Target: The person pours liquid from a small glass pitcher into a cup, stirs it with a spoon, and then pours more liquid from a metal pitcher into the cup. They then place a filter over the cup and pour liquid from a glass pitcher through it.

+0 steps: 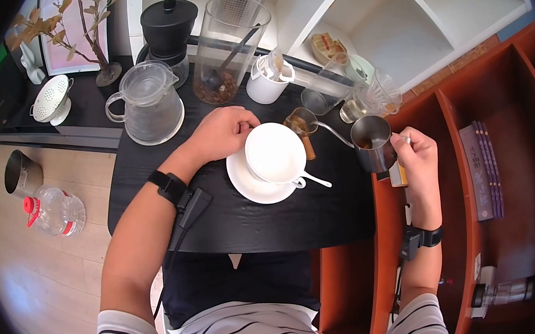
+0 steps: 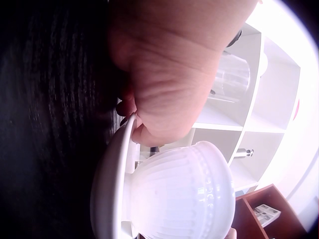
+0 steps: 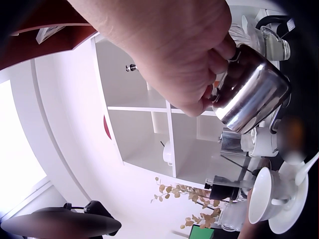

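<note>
My left hand [image 1: 224, 132] pinches the far-left rim of a white saucer [image 1: 248, 192], thumb on top in the left wrist view. On the saucer stands a white ribbed cup [image 1: 276, 153], upright, with its handle toward the right. A white spoon [image 1: 318, 179] sticks out beside that handle. My right hand [image 1: 419, 156] grips the handle of a small steel gooseneck pot [image 1: 374, 148] at the table's right edge. Its thin spout points left, toward the cup, and dark liquid shows inside. In the right wrist view the shiny pot [image 3: 256, 92] hangs from my curled fingers.
Behind the cup stand a lidded glass carafe [image 1: 152, 107], a black grinder [image 1: 169, 30], a clear canister [image 1: 228, 53] and a white mug [image 1: 266, 88]. A wooden-handled strainer [image 1: 308, 146] lies near the spout. Reddish-brown shelving [image 1: 448, 126] borders the black table [image 1: 274, 225] on the right.
</note>
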Tool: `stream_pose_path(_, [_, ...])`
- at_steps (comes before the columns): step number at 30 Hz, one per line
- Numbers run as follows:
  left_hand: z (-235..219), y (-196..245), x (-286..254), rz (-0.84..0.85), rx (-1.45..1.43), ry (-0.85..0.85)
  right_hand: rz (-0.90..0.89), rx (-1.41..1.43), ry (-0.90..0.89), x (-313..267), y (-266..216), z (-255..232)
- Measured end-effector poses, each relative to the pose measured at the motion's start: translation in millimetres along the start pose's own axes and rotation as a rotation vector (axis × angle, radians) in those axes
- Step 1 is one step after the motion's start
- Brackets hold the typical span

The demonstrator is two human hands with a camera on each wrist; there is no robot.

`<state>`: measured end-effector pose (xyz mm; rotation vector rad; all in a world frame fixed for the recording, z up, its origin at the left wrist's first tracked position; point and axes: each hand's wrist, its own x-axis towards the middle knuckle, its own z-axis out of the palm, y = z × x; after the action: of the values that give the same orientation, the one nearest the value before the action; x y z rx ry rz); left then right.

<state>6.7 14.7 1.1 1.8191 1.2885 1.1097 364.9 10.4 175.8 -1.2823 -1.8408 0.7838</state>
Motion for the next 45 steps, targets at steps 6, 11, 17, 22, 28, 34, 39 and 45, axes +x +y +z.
stream_pose_path(6, [-0.3, 0.1, 0.1, -0.003, 0.023, -0.002, 0.011, -0.031, -0.016, 3.1, 0.1, -2.2])
stream_pose_path(11, [-0.9, 1.5, 0.5, -0.009, 0.031, -0.006, -0.019, -0.065, -0.013, 5.3, -22.7, -13.2])
stream_pose_path(17, [-0.3, 0.5, 0.6, -0.006, 0.024, -0.006, -0.047, -0.106, -0.006, 9.7, -38.0, -26.3])
stream_pose_path(22, [-0.5, 1.3, 0.8, -0.026, 0.012, -0.015, -0.043, -0.122, -0.002, 11.7, -39.1, -26.8])
stream_pose_path(28, [0.0, 1.1, 0.2, -0.016, 0.013, -0.010, -0.053, -0.064, -0.030, 13.9, -17.3, -12.1])
stream_pose_path(34, [-0.1, -0.1, 0.2, -0.002, -0.003, -0.002, -0.010, -0.082, -0.032, 13.9, -17.2, -6.3])
stream_pose_path(39, [-0.6, 1.4, 0.8, -0.008, 0.026, -0.012, -0.027, -0.040, 0.004, 14.0, -25.4, -14.0])
stream_pose_path(45, [-0.7, 2.5, 0.4, -0.011, 0.024, -0.006, -0.025, 0.023, 0.000, 13.4, -17.8, -13.3])
